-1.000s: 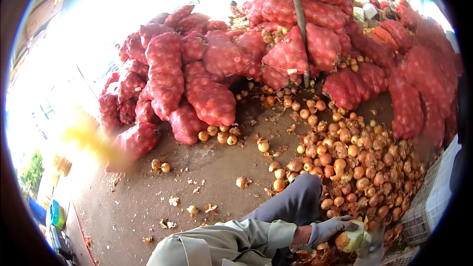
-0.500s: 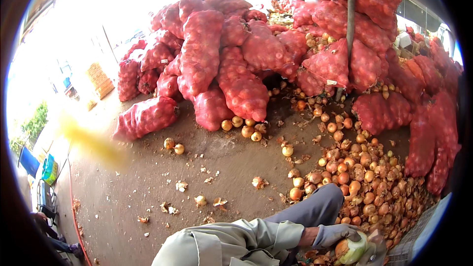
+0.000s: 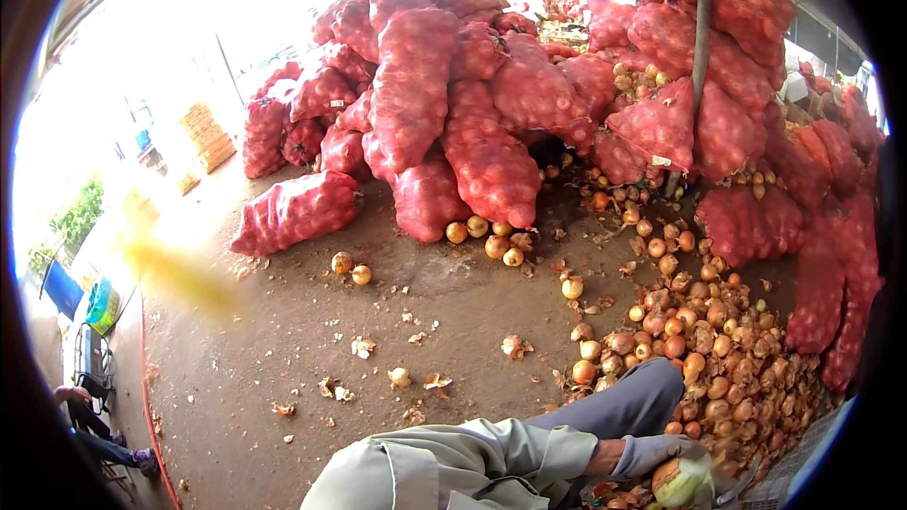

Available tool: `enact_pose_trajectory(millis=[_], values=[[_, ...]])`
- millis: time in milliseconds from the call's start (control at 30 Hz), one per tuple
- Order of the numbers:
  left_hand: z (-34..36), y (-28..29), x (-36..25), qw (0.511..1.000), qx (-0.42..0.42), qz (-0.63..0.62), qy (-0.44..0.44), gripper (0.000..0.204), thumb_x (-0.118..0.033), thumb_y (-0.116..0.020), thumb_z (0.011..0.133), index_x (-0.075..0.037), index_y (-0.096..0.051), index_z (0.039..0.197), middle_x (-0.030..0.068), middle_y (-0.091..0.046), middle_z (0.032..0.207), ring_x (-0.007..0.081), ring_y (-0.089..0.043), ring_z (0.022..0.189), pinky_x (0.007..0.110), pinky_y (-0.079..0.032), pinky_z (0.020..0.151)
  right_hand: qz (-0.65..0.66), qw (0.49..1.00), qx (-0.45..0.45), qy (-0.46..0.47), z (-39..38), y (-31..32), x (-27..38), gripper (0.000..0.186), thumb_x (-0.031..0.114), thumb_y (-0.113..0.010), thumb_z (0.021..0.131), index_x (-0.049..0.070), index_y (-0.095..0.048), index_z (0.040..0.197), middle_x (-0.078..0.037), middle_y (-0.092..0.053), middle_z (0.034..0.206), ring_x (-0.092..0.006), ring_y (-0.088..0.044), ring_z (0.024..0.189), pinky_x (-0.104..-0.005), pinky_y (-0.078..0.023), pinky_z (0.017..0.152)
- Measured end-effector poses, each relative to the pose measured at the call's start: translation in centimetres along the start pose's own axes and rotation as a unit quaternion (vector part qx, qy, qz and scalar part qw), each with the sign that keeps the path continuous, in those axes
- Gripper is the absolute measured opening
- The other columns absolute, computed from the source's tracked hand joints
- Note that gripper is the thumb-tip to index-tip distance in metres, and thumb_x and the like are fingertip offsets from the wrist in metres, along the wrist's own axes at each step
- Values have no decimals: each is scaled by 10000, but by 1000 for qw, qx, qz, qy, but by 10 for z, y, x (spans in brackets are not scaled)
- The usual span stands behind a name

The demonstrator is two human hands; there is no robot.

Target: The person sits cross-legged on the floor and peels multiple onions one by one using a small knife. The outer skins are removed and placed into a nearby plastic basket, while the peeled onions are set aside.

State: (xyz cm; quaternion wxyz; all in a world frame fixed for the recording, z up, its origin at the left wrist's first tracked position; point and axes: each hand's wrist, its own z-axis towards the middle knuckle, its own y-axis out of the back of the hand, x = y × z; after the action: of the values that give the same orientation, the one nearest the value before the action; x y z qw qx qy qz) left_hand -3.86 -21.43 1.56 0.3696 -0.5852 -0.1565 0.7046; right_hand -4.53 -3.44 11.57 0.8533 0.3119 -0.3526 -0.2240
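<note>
At the lower right, my left hand (image 3: 652,454), in a grey glove, grips a large onion (image 3: 678,483). The onion is partly peeled, pale green and white with some brown skin on it. Beside its right side is my right hand (image 3: 726,484), also gloved and smeared by motion. Its fingers, and anything in them, cannot be made out. Just beyond both hands spreads a heap of loose brown onions (image 3: 723,368), with papery skins among them.
Red mesh sacks (image 3: 413,85) full of onions are piled high at the back, more at the right. A grey pole (image 3: 701,28) stands among them. Loose skins (image 3: 363,348) and stray onions (image 3: 361,275) dot the floor. At the left edge sits another person (image 3: 94,430).
The view has shifted, so the sacks and floor sit farther right in it. My left hand still grips the onion, which has turned to show more pale flesh. My right hand is more blurred.
</note>
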Motion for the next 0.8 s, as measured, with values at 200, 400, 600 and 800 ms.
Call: enact_pose_trajectory(millis=[200,400,600,800], values=[[-10,-29,-25,956,-159,-225,101,333,-353,-613,920,-88,-585,1121,42,-643,985,164,-652,815,311,-557,704,-1,999,-48,-5,-1,-5,16,349,350,-698,887,18,-675,991,-100,-678,824,-269,-594,628,-385,-466,651],[-18,-41,-42,959,-149,-198,136,393,-370,-654,880,-99,-568,1153,47,-636,992,174,-643,845,311,-547,709,-54,997,42,45,-12,-13,-10,420,368,-702,878,-13,-645,1045,-123,-673,850,-286,-600,646,-393,-483,639],[-22,-26,-26,969,-113,-192,110,376,-353,-653,878,-97,-578,1144,45,-634,996,165,-638,861,309,-540,690,-71,996,-3,61,-29,-10,2,416,372,-693,883,2,-666,1071,-182,-677,973,-339,-643,810,-396,-512,733],[-15,-22,-32,970,-177,-81,147,434,-225,-679,865,-19,-546,1223,73,-646,1062,146,-646,917,301,-543,789,-10,999,-23,30,-33,-20,8,284,278,-660,859,42,-631,1015,-112,-625,879,-266,-594,766,-386,-483,687]])
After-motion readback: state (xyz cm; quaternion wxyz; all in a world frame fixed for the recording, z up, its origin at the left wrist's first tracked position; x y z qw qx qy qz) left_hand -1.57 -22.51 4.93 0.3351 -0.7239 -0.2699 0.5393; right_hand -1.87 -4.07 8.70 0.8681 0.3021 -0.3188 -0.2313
